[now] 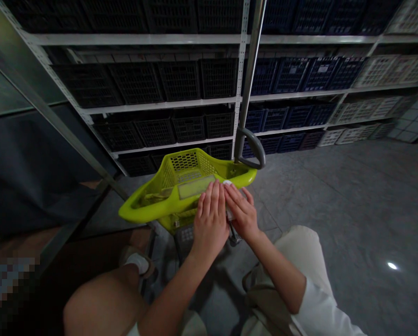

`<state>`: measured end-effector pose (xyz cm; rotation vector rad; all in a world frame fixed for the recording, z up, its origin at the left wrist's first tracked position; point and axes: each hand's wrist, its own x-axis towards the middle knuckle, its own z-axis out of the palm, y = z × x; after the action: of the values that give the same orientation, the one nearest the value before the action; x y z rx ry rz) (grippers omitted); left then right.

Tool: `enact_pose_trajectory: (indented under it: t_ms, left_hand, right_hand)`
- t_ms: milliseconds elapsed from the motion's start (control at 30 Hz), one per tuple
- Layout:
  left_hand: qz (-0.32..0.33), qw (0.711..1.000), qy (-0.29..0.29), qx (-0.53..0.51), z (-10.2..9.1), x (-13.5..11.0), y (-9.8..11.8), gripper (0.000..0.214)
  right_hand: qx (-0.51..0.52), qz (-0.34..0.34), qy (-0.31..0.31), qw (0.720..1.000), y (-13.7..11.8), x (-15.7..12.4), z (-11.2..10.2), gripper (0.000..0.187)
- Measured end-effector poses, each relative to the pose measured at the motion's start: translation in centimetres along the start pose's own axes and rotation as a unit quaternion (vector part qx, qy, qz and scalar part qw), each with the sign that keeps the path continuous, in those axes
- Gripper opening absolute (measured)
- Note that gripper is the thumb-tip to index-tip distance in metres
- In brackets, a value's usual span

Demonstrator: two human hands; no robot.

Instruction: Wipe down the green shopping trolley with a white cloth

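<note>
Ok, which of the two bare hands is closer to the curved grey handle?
The right hand is closer to the curved grey handle; the left hand lies farther, over the yellow-green plastic basket.

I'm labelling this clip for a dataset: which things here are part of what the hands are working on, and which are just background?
In use: left hand, right hand, lime-green plastic cart basket, flat pale-green rectangular panel, small white round object.

Background: grey metal pole, black plastic crates, white metal shelves.

White steel shelving (160,105) holds rows of black, blue and white plastic crates (289,74)
</note>
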<state>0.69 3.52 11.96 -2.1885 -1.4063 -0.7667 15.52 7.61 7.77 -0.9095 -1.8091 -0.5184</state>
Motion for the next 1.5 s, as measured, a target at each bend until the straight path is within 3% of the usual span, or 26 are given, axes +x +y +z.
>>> enact_pose_trajectory:
  t_ms: [67,233,400,433,500,567,667,733,800,900,1033,1267,1400,1500]
  left_hand:
    - [0.002,1.0,-0.004,0.0,-0.1,0.0,0.0,0.071]
    - [0.004,1.0,-0.017,-0.002,-0.3,0.1,0.0,0.078]
    - [0.003,1.0,-0.009,0.007,-0.1,0.0,0.0,0.073]
    - [0.004,1.0,-0.01,0.008,-0.1,0.0,-0.1,0.072]
    - [0.005,1.0,-0.015,0.009,-0.1,-0.1,-0.1,0.074]
    - [0.006,1.0,-0.017,0.009,-0.2,-0.1,-0.2,0.076]
    - [0.003,1.0,-0.015,0.01,-0.2,-0.1,-0.2,0.079]
    - [0.003,1.0,-0.011,0.011,-0.1,-0.1,-0.1,0.078]
    - [0.004,1.0,-0.003,0.012,0.0,-0.1,-0.1,0.077]
    - [0.003,1.0,0.015,0.009,0.4,0.0,-0.2,0.074]
    - [0.0,0.998,0.057,-0.004,0.8,0.0,-1.0,0.069]
    - [0.036,0.996,0.084,-0.023,0.8,-0.8,-4.5,0.069]
    - [0.043,0.993,0.093,-0.052,0.7,-1.6,-7.5,0.059]
    - [0.03,0.986,0.136,-0.088,0.5,-1.9,-9.9,0.048]
  right_hand:
    - [-0.001,-0.008,-0.005,1.0,0.1,-0.1,0.0,0.064]
    - [-0.054,0.143,0.112,0.982,1.2,-0.2,0.5,0.063]
    - [-0.014,0.026,-0.011,1.0,0.0,-0.8,0.4,0.064]
    - [-0.013,0.032,-0.006,0.999,0.1,-1.1,0.4,0.064]
    - [-0.006,0.122,0.054,0.991,0.8,-1.6,0.6,0.062]
    - [0.056,0.256,0.121,0.958,2.1,-1.7,1.2,0.058]
    - [0.244,0.409,0.168,0.863,4.4,-0.4,1.9,0.05]
    - [0.358,0.431,0.166,0.812,6.1,1.2,2.0,0.047]
    - [0.425,0.411,0.138,0.794,7.7,3.0,1.6,0.042]
    - [0.459,0.37,0.09,0.803,9.3,4.8,0.7,0.029]
    - [0.435,0.324,0.068,0.837,8.9,5.4,-0.5,0.019]
    - [0.38,0.3,0.051,0.873,5.4,5.1,-1.8,0.021]
    - [0.285,0.268,0.046,0.919,2.5,4.8,-2.3,0.026]
    - [0.209,0.213,0.022,0.954,-0.6,4.4,-2.5,0.028]
